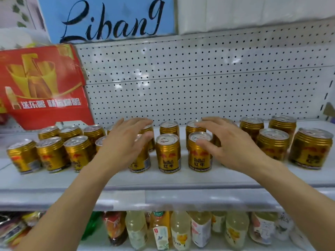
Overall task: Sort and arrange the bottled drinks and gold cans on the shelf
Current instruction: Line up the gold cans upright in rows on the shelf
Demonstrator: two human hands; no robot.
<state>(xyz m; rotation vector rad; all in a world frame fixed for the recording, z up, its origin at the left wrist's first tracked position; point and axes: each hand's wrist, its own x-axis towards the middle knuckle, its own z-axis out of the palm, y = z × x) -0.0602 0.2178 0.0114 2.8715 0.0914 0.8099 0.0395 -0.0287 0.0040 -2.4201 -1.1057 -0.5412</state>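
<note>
Several gold cans stand in two loose rows on the white shelf (163,180). My left hand (125,142) reaches over the cans left of centre, fingers straight, covering a front can (140,160) and one behind it. My right hand (228,144) hovers with spread fingers over a front can (199,154) and the back-row can (194,127); its fingertips are at their tops. One gold can (168,153) stands free between my hands. Bottled drinks (181,230) fill the lower shelf.
A red carton (41,87) leans against the pegboard back wall (199,78) at the left. More gold cans (310,149) stand at the far right, others (50,154) at the left. A blue sign (112,19) sits above. Snack packets (14,229) lie lower left.
</note>
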